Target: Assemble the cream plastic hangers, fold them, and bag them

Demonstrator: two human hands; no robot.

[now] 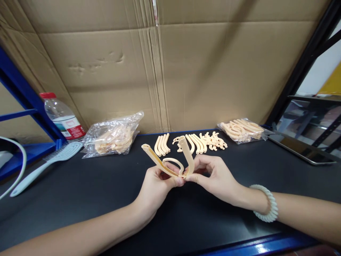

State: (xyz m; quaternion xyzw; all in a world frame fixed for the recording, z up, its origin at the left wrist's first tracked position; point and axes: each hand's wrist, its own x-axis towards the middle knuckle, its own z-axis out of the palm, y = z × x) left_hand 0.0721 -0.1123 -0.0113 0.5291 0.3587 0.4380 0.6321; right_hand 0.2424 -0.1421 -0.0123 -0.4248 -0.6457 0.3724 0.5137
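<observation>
Between my two hands is a beige plastic piece that looks like a folding hanger [188, 156], with two long curved arms spread upward and a thin curved hook between them. My left hand [157, 183] pinches its joined lower end and the base of the left arm. On the other side, my right hand [215, 177] grips the base of the right arm, thumb in front. Both thumbs nearly meet at the joint, which the fingertips partly cover. Just beyond lie a row of loose curved arms [162, 144], a second row [198, 143] and a heap of small hooks [217, 141].
Clear plastic bags of beige parts lie at the back left [114, 137] and back right [242, 129]. A pale blue hairbrush [50, 163] and a red-capped bottle [64, 117] are at left. A dark tablet-like device [301, 147] lies right. Cardboard [106, 71] walls the back.
</observation>
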